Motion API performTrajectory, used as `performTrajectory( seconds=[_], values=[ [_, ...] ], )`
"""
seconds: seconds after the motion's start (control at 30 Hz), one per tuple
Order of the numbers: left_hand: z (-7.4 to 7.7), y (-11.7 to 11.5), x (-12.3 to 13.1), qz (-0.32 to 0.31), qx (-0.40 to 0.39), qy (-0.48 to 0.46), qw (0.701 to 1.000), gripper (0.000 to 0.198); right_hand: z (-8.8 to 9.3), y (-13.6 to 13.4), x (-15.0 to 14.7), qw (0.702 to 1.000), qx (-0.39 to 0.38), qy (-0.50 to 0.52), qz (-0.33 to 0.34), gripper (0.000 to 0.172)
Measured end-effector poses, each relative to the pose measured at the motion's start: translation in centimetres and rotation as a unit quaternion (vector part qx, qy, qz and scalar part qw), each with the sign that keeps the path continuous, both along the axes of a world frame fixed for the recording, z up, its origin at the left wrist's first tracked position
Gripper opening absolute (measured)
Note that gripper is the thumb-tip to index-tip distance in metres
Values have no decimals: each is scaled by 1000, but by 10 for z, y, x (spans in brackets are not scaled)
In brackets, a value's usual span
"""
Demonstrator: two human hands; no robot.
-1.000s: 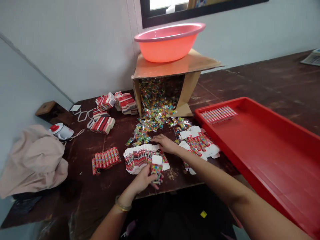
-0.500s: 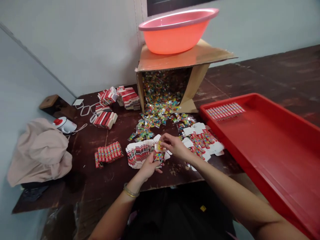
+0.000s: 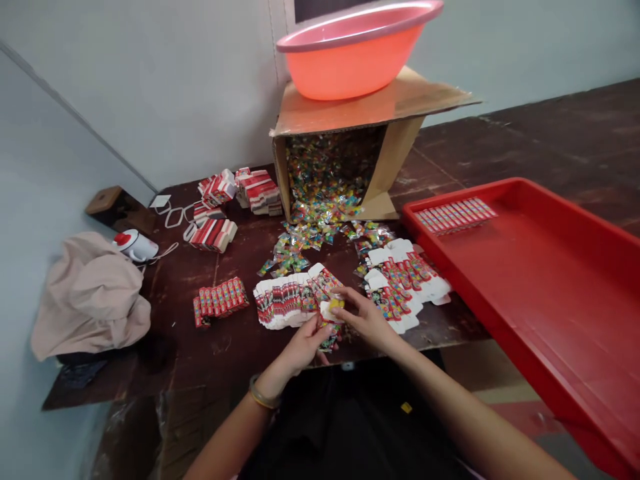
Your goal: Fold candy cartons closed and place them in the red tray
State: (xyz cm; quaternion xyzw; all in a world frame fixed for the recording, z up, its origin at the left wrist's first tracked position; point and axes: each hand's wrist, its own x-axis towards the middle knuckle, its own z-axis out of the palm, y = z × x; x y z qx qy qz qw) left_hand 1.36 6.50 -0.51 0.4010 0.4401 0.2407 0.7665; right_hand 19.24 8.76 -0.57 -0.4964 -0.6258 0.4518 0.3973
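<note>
My left hand (image 3: 301,345) grips a small red and white printed carton (image 3: 330,327) near the table's front edge. My right hand (image 3: 364,318) meets it from the right, its fingertips pinching a small yellow candy packet (image 3: 334,305) at the carton's open top. Just behind lies a fanned stack of flat cartons (image 3: 283,303). A second heap of flat cartons (image 3: 403,283) lies to the right of my hands. Colourful candy packets (image 3: 313,230) spill from a tipped cardboard box (image 3: 350,113).
A big red tray (image 3: 540,287) at the right holds a row of filled cartons (image 3: 456,215). Another row of filled cartons (image 3: 220,300) lies left. A pink basin (image 3: 357,47) sits on the box. Carton bundles (image 3: 235,200), a tape dispenser (image 3: 134,245) and beige cloth (image 3: 87,300) lie at left.
My right hand left the candy pile with a packet and came to the carton in my left hand. Both hands drew back toward the table's front edge. The camera tilted down slightly.
</note>
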Motion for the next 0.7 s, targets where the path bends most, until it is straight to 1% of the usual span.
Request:
performTrajectory(
  seconds=[0.07, 0.13, 0.2, 0.27, 0.37, 0.4, 0.43, 0.53, 0.57, 0.6, 0.63, 0.67, 0.7],
  values=[
    [0, 1, 1, -5, 6, 9, 1000, 59, 0, -2, 2, 999, 19, -30, -24, 35],
    [2, 3, 2, -6, 18, 20, 1000, 59, 3, -4, 3, 992, 67, -97, -41, 28],
    [5, 6, 3, -3, 38, 22, 999, 59, 8, -5, 3, 983, 118, -143, -15, 22],
    [8, 8, 4, 10, 50, 14, 999, 58, 12, -8, 3, 976, 158, -150, 20, 24],
    [8, 8, 5, 42, 47, 15, 998, 60, 18, -11, 3, 973, 182, -144, 10, 29],
    [7, 7, 5, 44, 47, 18, 998, 63, 20, -11, 3, 973, 179, -148, 14, 29],
    [5, 6, 4, 44, 50, 22, 998, 65, 22, -12, 3, 973, 171, -155, 32, 29],
    [1, 5, 4, 46, 67, 35, 996, 70, 28, -13, 4, 971, 136, -152, 125, 33],
    [1, 5, 4, 52, 69, 42, 995, 71, 29, -14, 5, 976, 124, -128, 122, 33],
    [1, 5, 4, 60, 70, 48, 995, 71, 28, -15, 6, 986, 107, -92, 91, 32],
    [2, 5, 4, 67, 70, 52, 994, 72, 26, -16, 7, 995, 80, -43, 44, 30],
    [3, 6, 5, 73, 71, 55, 993, 71, 22, -17, 8, 999, 34, 17, -3, 29],
    [3, 6, 5, 75, 75, 58, 993, 71, 17, -18, 8, 995, -30, 84, -33, 28]
  ],
)
